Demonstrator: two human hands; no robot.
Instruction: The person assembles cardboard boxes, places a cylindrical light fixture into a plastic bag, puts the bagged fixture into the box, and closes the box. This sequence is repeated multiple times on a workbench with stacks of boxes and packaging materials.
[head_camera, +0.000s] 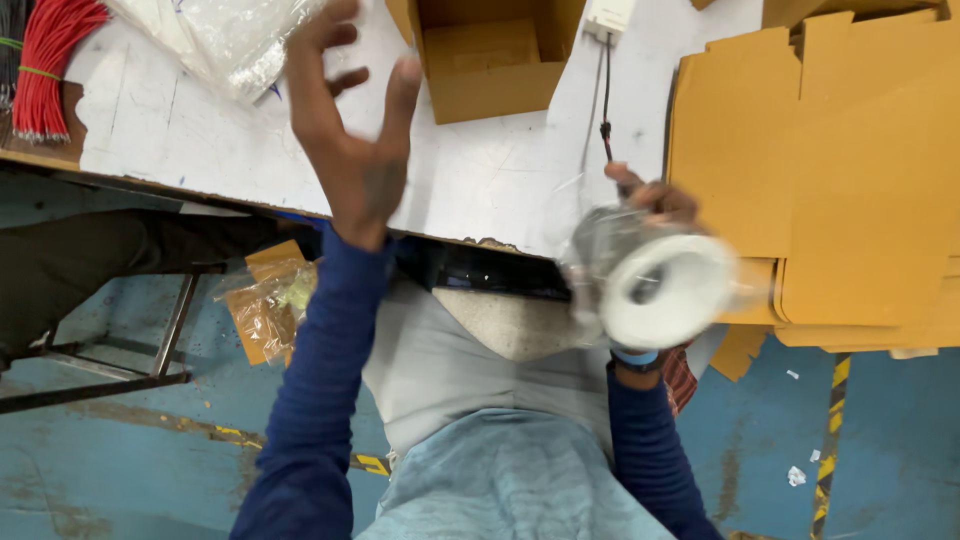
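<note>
The left hand (350, 140) is raised above the white worktop (480, 170), fingers spread wide and slightly curled, holding nothing; its fingertips come close to a crumpled clear plastic bag (225, 40) that lies near the worktop's far left part. The right hand (655, 200) is closed around a white round fitting (665, 285) wrapped in clear plastic film, held just past the worktop's near edge, over the person's lap, with its open ring facing the camera. A thin dark cable (605, 100) runs from the fingers of that hand up across the worktop to a small white box (608, 15) at the far edge. An open brown cardboard box (490, 60) stands at the far edge between the two hands. Flat sheets of brown cardboard (830, 170) are stacked on the worktop's right side, just beside the held fitting. A bundle of red wires (50, 60) lies at the far left corner. Below the worktop, on the blue floor, a small bag of yellowish parts (268, 300) sits next to a metal stool frame (130, 360).
</note>
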